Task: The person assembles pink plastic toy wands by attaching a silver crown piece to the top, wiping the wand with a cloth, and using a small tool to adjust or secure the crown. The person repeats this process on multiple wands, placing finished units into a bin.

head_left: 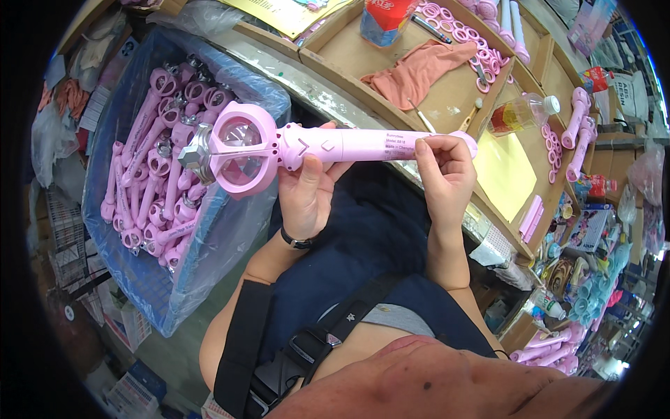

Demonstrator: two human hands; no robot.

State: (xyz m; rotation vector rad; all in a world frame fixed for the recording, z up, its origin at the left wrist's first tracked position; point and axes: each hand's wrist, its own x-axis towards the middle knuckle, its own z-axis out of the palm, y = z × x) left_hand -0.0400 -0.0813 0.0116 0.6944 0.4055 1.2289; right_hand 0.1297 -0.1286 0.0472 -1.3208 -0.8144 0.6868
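Note:
A pink toy wand (pixel 359 144) lies level across my view, its ringed head to the left. Inside the ring sits a clear ball (pixel 241 133), and a silver tip (pixel 197 155) juts out past it. My left hand (pixel 305 202) is closed around the neck just below the head, thumb in front, other fingers partly hidden behind. Near the far end of the handle, my right hand (pixel 448 180) pinches the wand between thumb and fingers. Small dark print runs along the handle beside the right fingers.
At left, a blue crate (pixel 150 279) lined with clear plastic holds several similar wands (pixel 150 167). Along the workbench stand cardboard trays (pixel 342 66) with pink rings (pixel 453 28), a salmon cloth (pixel 422 73), a plastic bottle (pixel 520 115) and yellow paper (pixel 506 164). More wand parts (pixel 578 133) lie right.

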